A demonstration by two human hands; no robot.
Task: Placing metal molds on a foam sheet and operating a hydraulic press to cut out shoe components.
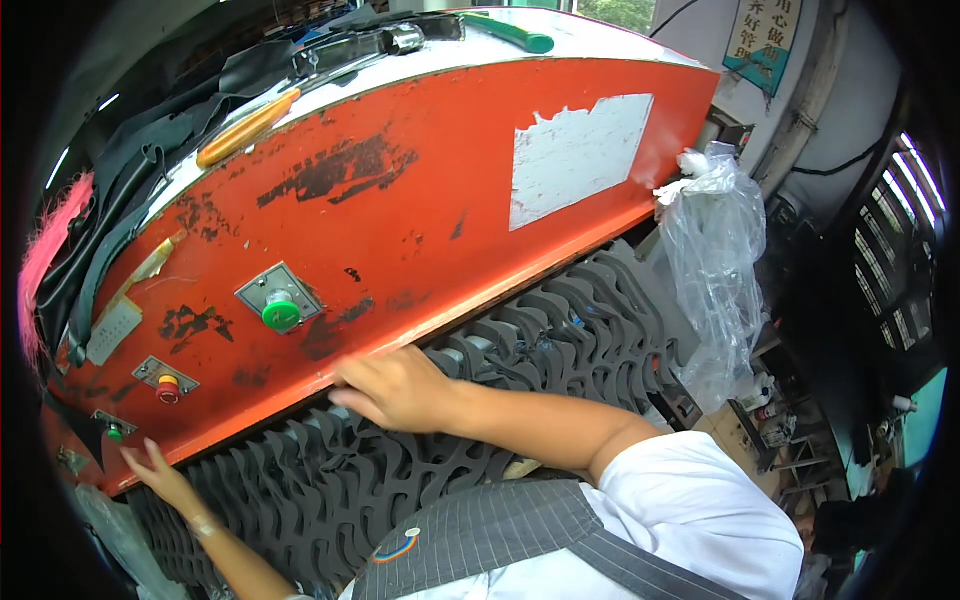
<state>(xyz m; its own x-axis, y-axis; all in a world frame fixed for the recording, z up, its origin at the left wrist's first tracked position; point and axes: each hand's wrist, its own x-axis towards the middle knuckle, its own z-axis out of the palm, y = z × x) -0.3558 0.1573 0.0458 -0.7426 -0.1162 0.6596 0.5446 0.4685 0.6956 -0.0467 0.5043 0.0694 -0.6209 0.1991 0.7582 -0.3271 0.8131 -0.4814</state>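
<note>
My left hand point(168, 486) is at the far left, fingers spread, close to a small green push button point(115, 433) on the red machine panel point(430, 190). I cannot tell whether a fingertip touches it. Before the panel's lower edge is my right hand point(405, 388), its fingers loosely bent and apart, with nothing visible between them. Up and left of it is a larger green push button point(281, 314) on a metal plate. Beneath both hands lies a mass of dark grey, wavy cut-out sheet material point(330, 490), partly hidden by my right arm.
A red stop knob point(168, 390) sits between the green buttons. On the machine's top are an orange-handled tool point(248, 128), a green-handled tool point(510, 32) and black sheet scraps point(160, 130). A clear plastic bag point(715, 270) hangs at the panel's right end.
</note>
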